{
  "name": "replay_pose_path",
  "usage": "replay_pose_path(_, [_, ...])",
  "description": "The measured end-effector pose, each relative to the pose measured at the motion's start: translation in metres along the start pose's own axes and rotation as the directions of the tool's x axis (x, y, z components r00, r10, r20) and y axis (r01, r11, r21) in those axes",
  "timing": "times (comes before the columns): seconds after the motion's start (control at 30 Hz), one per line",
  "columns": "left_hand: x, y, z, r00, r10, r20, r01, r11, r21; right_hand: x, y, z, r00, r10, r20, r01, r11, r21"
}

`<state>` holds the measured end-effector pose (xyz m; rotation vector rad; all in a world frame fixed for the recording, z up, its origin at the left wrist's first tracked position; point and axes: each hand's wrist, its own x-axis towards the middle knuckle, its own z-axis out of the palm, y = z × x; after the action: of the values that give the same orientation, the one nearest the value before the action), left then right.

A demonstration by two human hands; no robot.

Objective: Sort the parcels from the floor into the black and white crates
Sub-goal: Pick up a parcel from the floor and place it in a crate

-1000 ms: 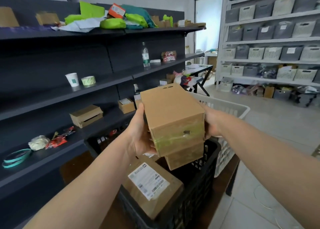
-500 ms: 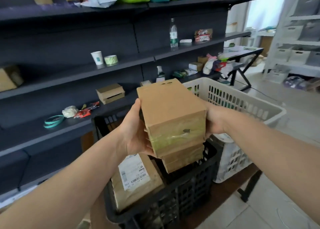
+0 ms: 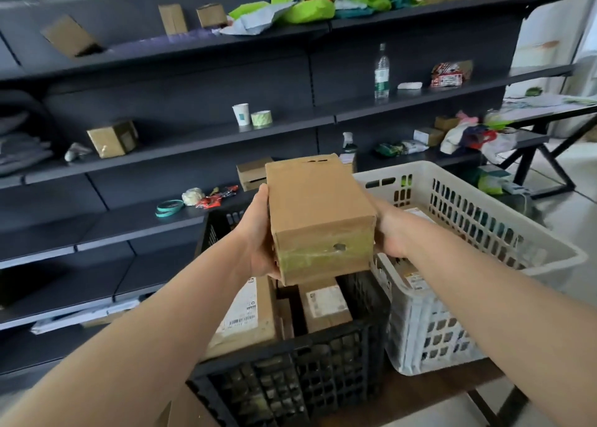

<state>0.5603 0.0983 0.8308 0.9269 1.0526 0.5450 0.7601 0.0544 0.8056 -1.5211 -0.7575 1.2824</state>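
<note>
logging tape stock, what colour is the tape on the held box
The tape band on the box is yellowish green; head view shows it.

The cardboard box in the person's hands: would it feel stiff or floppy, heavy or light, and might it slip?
Probably stiff: the cardboard box shows square edges between the left hand and right hand. Likely not very heavy, since it is held out on outstretched arms. The glossy tape band might be slippery.

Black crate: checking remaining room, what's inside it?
A large labelled parcel and a smaller labelled parcel sit inside the black crate. The held box hides its rear part.
</note>
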Motion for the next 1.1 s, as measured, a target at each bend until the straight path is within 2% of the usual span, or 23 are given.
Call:
replay_pose_path(0.13, [0.014, 0.016, 0.016, 0.998, 0.026, 0.058, -0.027, 1.0, 0.016, 0.008, -0.012, -0.014, 0.998, -0.039, -0.04, 0.043, 0.995, 0.088])
replay_pose_path(0.27, [0.038, 0.025, 0.041, 0.996, 0.017, 0.088, -0.021, 0.999, 0.038, 0.013, -0.022, -0.042, 0.986, -0.024, -0.168, 0.05, 0.987, 0.154])
replay_pose_path(0.4, [0.06, 0.025, 0.079, 0.988, -0.009, 0.155, -0.003, 0.997, 0.076, 0.016, -0.027, -0.081, 0.972, -0.048, -0.232, 0.083, 0.986, 0.144])
replay_pose_path(0.5, [0.072, 0.026, 0.112, 0.984, -0.029, 0.178, 0.006, 0.992, 0.126, 0.011, -0.024, -0.11, 0.951, -0.025, -0.308, 0.093, 0.973, 0.21])
replay_pose_path(0.73, [0.099, 0.021, 0.18, 0.972, -0.106, 0.209, 0.077, 0.987, 0.143, 0.006, -0.017, -0.177, 0.937, 0.033, -0.348, 0.085, 0.944, 0.319])
replay_pose_path(0.87, [0.123, 0.002, 0.215, 0.971, -0.177, 0.159, 0.148, 0.973, 0.177, 0.012, -0.013, -0.212, 0.918, 0.107, -0.382, -0.004, 0.966, 0.259])
replay_pose_path(1.1, [0.17, -0.04, 0.274, 0.972, -0.232, 0.048, 0.21, 0.936, 0.284, 0.039, 0.0, -0.277, 0.909, 0.185, -0.373, -0.196, 0.981, 0.01])
